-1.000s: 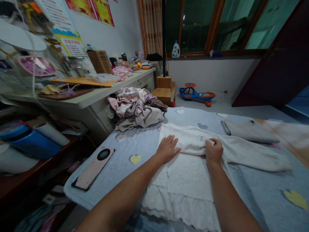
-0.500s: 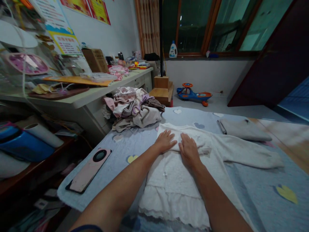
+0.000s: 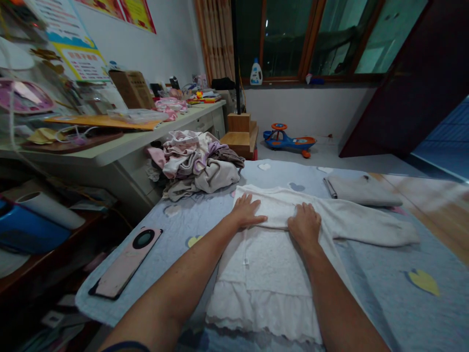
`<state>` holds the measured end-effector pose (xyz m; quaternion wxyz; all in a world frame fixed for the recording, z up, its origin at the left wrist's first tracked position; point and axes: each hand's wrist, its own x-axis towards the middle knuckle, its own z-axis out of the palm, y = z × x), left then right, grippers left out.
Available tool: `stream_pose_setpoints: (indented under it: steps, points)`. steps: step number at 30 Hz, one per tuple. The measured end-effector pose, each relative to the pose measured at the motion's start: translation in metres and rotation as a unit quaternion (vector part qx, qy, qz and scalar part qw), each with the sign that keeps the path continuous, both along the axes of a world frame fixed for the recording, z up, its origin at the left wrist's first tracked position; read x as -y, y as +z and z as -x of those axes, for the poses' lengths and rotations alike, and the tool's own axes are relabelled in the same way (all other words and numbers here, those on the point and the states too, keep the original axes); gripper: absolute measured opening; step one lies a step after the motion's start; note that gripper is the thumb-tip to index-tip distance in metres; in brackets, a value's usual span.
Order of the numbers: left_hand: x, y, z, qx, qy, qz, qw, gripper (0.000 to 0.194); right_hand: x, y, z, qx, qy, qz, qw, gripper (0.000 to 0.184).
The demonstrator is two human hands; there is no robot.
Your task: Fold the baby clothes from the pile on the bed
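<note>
A white long-sleeved top [image 3: 273, 269] with a ruffled hem lies spread on the bed. Its left sleeve is folded across the upper body, and the other sleeve stretches out to the right. My left hand [image 3: 246, 211] rests flat on the folded part near the left shoulder, fingers spread. On the right end of that fold is my right hand [image 3: 306, 226], its fingers curled down and closed on the cloth; the fingertips are hidden.
A heap of clothes [image 3: 201, 164] is at the bed's far left. A pink phone [image 3: 126, 266] lies on the patterned bedsheet [image 3: 384, 274]. A folded grey garment [image 3: 362, 189] sits at the far right. The desk [image 3: 110, 151] runs along the left.
My right hand has moved to the right along the folded sleeve, and its fingers have curled. The sleeve now lies flatter. My left hand stays on the left shoulder area.
</note>
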<state>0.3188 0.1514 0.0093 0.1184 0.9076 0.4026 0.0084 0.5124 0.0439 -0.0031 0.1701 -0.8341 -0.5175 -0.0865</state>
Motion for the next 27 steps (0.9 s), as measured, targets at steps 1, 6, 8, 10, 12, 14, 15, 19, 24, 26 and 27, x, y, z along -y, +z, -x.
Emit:
stream_pose_setpoints:
  steps: [1,6,8,10,12,14,15,19,24,26,27]
  points:
    - [0.000,0.002,-0.004,0.004,-0.005,-0.012,1.000,0.077,-0.002,-0.002,0.000,0.005,0.021,-0.045,0.999,0.053]
    - [0.004,-0.005,-0.023,0.029,-0.058,-0.040,0.997,0.057,-0.013,-0.014,0.017,-0.012,0.212,-0.070,0.975,0.050]
    - [0.007,-0.011,-0.025,0.036,-0.054,-0.044,0.997,0.063,-0.012,-0.017,0.023,-0.013,0.230,0.008,0.973,0.048]
    - [0.007,-0.015,-0.024,0.039,-0.045,-0.047,0.997,0.068,-0.008,-0.016,0.026,0.001,0.207,0.067,0.976,0.050]
    - [0.006,-0.017,-0.021,0.043,-0.046,-0.042,0.997,0.068,-0.003,-0.013,0.027,0.016,0.177,0.097,0.979,0.054]
    - [0.005,-0.017,-0.016,0.058,-0.048,-0.037,0.996,0.067,0.001,-0.009,0.026,0.026,0.150,0.112,0.982,0.057]
    - [0.005,-0.018,-0.014,0.069,-0.047,-0.035,0.996,0.066,0.002,-0.008,0.026,0.029,0.138,0.114,0.983,0.058]
    - [0.010,-0.020,0.002,0.098,-0.022,-0.037,0.994,0.067,0.002,-0.006,0.027,0.033,0.096,0.109,0.989,0.060]
    - [0.034,-0.019,0.036,0.069,-0.002,-0.056,0.996,0.079,0.000,-0.011,0.028,0.039,0.083,0.092,0.992,0.062]
    - [0.051,-0.015,0.049,0.045,0.006,-0.048,0.998,0.080,-0.001,-0.013,0.028,0.044,0.081,0.084,0.992,0.061]
    - [0.061,-0.013,0.055,0.031,0.012,-0.040,0.999,0.080,-0.001,-0.015,0.028,0.046,0.081,0.078,0.993,0.061]
